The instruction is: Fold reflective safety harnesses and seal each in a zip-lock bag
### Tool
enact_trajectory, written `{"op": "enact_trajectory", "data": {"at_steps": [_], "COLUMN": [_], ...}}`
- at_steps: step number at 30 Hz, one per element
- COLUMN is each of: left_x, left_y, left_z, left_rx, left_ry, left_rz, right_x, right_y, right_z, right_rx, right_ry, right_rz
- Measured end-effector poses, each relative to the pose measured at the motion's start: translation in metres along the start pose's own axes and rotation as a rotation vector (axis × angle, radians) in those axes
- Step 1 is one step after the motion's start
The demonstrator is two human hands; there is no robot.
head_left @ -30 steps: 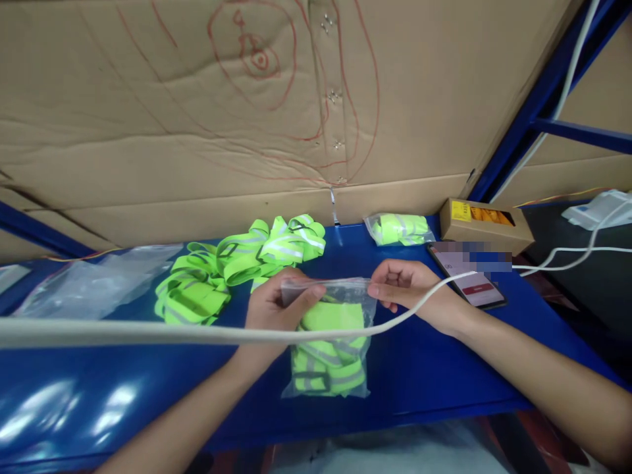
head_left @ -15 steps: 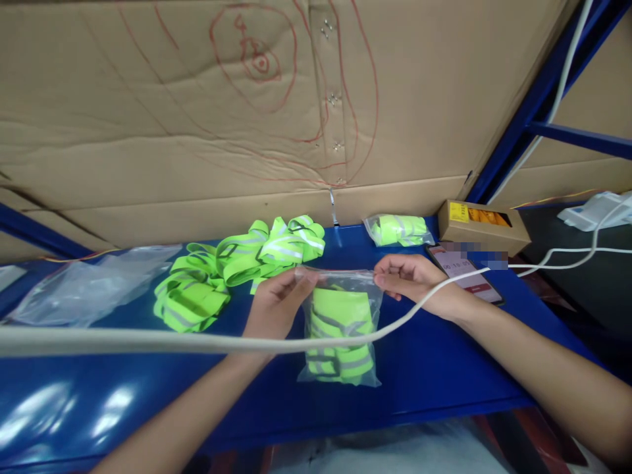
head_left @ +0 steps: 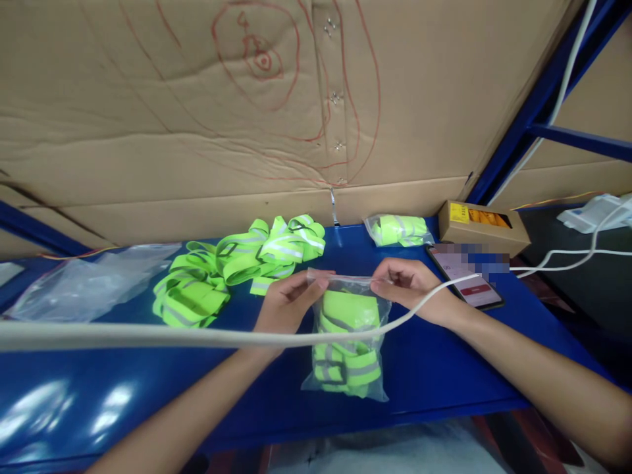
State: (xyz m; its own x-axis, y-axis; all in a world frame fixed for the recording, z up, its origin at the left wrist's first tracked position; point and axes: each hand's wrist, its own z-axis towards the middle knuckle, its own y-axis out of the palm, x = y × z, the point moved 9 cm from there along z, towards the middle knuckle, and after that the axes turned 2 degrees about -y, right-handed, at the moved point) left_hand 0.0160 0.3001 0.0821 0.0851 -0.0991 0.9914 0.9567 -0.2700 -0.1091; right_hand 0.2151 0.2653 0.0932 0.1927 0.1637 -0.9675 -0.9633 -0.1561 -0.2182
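Note:
A clear plastic bag filled with neon-green reflective bands hangs just above the blue table. My left hand pinches the left end of the bag's top strip. My right hand pinches the right end of the same strip. Both hands are closed on the bag. A white cable runs across in front of my arms and the bag.
Loose green reflective bands lie in a pile behind my left hand. A second filled bag sits at the back, beside a small cardboard box. A phone lies by my right wrist. Empty clear bags lie at left. A cardboard wall stands behind.
The bag and both hands have shifted to the right, and the bag now hangs longer below the stretched top strip. My left fingers have slid along that strip.

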Motion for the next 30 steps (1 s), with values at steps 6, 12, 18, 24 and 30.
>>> {"op": "enact_trajectory", "data": {"at_steps": [6, 12, 18, 24, 30], "left_x": [-0.003, -0.007, -0.013, -0.009, -0.017], "left_y": [0.001, 0.001, 0.002, 0.008, 0.016], "left_z": [-0.001, -0.001, 0.002, -0.001, 0.000], "left_rx": [0.029, 0.046, 0.016, -0.039, -0.101], "left_ry": [-0.017, -0.070, -0.099, -0.089, -0.123], "left_rz": [-0.018, -0.057, -0.079, -0.095, -0.074], "right_x": [0.017, 0.025, 0.027, 0.016, 0.019], "right_y": [0.005, 0.001, -0.002, 0.000, 0.009], "right_z": [0.004, 0.005, 0.007, 0.005, 0.005], "right_rx": [-0.069, -0.046, -0.013, 0.014, -0.066], "right_ry": [0.128, 0.160, 0.138, 0.031, 0.014], "right_rz": [0.096, 0.063, 0.062, -0.029, -0.080]}}
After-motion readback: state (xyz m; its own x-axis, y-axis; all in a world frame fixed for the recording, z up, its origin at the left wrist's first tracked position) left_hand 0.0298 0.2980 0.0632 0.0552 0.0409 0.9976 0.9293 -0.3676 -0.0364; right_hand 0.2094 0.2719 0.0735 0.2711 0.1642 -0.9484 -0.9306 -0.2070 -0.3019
